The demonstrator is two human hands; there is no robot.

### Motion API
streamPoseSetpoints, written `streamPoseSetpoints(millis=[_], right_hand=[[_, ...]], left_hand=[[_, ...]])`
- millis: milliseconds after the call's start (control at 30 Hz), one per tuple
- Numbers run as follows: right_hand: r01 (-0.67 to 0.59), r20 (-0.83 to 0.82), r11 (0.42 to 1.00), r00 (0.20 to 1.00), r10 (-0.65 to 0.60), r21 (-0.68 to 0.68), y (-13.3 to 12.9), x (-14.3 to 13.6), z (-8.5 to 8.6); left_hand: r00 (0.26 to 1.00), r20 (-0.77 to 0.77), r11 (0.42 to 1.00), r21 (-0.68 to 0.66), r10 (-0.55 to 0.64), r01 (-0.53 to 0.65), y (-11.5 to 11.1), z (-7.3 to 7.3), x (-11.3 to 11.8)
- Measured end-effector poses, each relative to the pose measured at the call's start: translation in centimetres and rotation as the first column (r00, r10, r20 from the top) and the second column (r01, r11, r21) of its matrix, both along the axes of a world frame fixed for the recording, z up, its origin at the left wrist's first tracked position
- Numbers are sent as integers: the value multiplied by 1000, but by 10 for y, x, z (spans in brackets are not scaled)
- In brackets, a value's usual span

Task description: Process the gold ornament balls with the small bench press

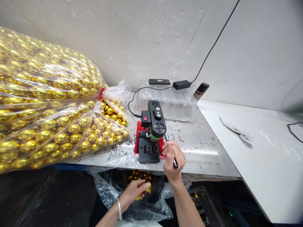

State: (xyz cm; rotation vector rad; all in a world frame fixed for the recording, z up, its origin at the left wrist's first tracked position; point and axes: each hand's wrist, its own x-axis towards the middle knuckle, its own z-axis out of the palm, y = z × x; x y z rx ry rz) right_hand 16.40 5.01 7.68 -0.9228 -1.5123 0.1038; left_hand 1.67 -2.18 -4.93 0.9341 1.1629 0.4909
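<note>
My right hand (174, 157) is closed around the black lever handle (175, 164) of a small black press machine (156, 119). The press stands on a black slotted base plate (149, 151) over a red mat (137, 143). My left hand (134, 192), with a white bracelet at the wrist, is below the table's front edge, its fingers closed on a gold ball (148, 187). More gold balls (139, 175) lie just above it in an open clear plastic bag (106, 189).
Big clear bags of gold balls (47, 126) fill the left. Behind the press are a clear tray (175, 107), a black adapter (181, 84) and a dark-capped bottle (201, 90). Scissors (236, 131) lie on the white table (260, 157). Black bits (177, 135) litter the metal tabletop (208, 142).
</note>
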Motion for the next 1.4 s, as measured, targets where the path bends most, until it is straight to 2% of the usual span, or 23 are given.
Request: streamPoseSetpoints(millis=[33,100,167,200,300,367,433,533,667,867,967,1067,1267,1400], right_hand=[[0,4,1000,1000,0,-1,-1,0,-2],[-8,20,1000,1000,8,-5,-1,1,-4],[-17,32,1000,999,17,-10,-1,2,-3],[-18,34,1000,999,19,-10,-1,2,-3],[-8,26,1000,1000,8,-1,0,2,-2],[-2,28,1000,1000,2,6,-1,1,-3],[-6,41,1000,999,6,11,-1,1,-2],[-21,60,1000,998,20,14,-1,2,-2],[-28,73,1000,997,28,0,-1,4,-3],[-30,82,1000,996,31,-10,-2,5,-4],[-34,87,999,996,35,-10,-2,5,-4],[-30,97,1000,995,31,-3,-2,5,-5],[-34,98,999,995,34,-1,-2,6,-9],[-41,110,999,993,40,6,-2,8,-11]], left_hand=[[992,55,983,-150,115,-106,-5,-10,1],[933,153,890,-382,326,-248,-9,-19,-1],[864,286,835,-497,414,-236,-6,-13,-5],[834,358,837,-509,420,-202,-4,-4,-8],[794,481,898,-404,371,-175,10,34,-14],[824,464,940,-250,326,-232,25,56,-14],[862,388,942,-56,326,-331,45,69,-11],[862,285,876,125,419,-467,75,72,-5],[863,228,845,203,450,-495,100,66,4],[915,124,817,416,383,-398,107,48,10],[938,-1,761,585,346,-280,109,36,12],[928,-147,696,704,342,-145,111,30,14],[881,-341,574,812,326,102,106,28,14],[866,-374,516,841,334,164,104,26,15]])
